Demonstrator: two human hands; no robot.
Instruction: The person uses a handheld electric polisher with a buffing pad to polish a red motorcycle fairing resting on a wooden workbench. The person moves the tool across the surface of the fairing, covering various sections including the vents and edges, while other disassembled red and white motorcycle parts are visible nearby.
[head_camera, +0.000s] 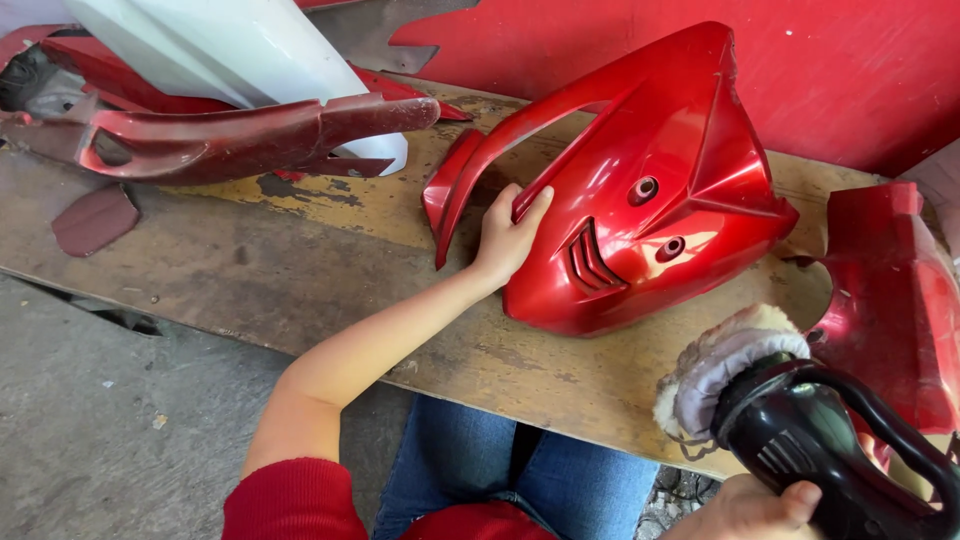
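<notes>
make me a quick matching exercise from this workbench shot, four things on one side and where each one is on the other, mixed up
Things:
1. left hand
2. right hand
3. white panel
4. polishing pad

Places:
A. on the front end of the black polisher
B. at the top left, above a dull red panel
C. on the edge of the glossy red fairing
D. at the bottom edge, on the polisher's handle

Pairs: 1-C, 2-D, 3-B, 4-A
</notes>
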